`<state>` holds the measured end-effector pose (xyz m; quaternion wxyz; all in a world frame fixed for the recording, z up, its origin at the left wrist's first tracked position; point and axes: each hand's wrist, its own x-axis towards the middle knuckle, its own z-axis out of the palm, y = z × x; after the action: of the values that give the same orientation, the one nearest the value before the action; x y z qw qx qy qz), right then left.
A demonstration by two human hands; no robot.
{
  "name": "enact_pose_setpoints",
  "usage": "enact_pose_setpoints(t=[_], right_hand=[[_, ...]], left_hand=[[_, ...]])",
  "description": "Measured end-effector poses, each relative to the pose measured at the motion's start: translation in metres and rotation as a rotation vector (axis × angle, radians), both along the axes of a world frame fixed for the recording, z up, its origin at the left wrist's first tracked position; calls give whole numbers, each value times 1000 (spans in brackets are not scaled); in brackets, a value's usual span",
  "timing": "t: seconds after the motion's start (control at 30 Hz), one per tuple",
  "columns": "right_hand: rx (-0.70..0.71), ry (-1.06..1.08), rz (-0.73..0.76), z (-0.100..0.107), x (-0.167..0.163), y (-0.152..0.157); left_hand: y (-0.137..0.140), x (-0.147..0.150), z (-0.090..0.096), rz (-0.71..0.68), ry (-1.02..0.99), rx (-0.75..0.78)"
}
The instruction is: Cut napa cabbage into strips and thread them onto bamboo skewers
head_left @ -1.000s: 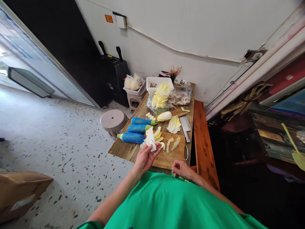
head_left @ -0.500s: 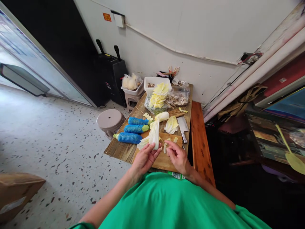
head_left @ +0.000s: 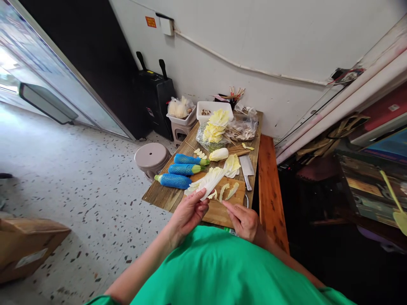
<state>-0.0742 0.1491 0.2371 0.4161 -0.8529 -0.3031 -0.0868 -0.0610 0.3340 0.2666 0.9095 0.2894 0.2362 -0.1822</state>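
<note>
My left hand (head_left: 190,212) grips a Chinese cabbage leaf (head_left: 210,182) by its white stalk end, thumb on top, tilted over the cutting board (head_left: 219,214). Close to its right, my right hand (head_left: 243,218) is closed in a pinch. A thin stick that looks like a bamboo skewer runs from its fingertips towards the stalk, mostly hidden. Curved cabbage trimmings (head_left: 233,191) lie on the board. Beyond it rest another cabbage leaf (head_left: 232,165), a small cabbage heart (head_left: 218,154) and a cleaver (head_left: 246,169).
Several zucchini in blue netting (head_left: 174,181) lie at the table's left. Farther back are a bag of cabbage leaves (head_left: 214,131), bamboo skewers (head_left: 238,150), a white tub (head_left: 203,106) and a bag of mushrooms (head_left: 243,129). A round stool (head_left: 151,154) stands left; a wooden bench (head_left: 270,186) runs along the right.
The leaf in my left hand has tipped from nearly upright to leaning right and away. My right hand has dropped slightly and turned palm down. The view has shifted slightly left.
</note>
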Motion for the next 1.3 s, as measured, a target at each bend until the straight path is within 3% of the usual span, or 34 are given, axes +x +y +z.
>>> enact_pose_setpoints(t=[0.13, 0.23, 0.43, 0.53, 0.8, 1.3], right_hand=[[105, 77, -24, -4, -4, 3], [102, 113, -54, -5, -3, 2], [77, 154, -139, -7, 3, -3], [92, 160, -161, -7, 2, -5], [87, 169, 0, -5, -5, -5], [78, 195, -36, 0, -13, -7]], left_hand=[[-4, 3, -4, 4, 60, -64], [-6, 5, -7, 23, 109, -115], [-10, 5, -6, -14, 121, 33], [-11, 5, -6, -81, 174, 8], [-14, 5, -6, -77, 287, -51], [-21, -2, -4, -78, 273, -43]])
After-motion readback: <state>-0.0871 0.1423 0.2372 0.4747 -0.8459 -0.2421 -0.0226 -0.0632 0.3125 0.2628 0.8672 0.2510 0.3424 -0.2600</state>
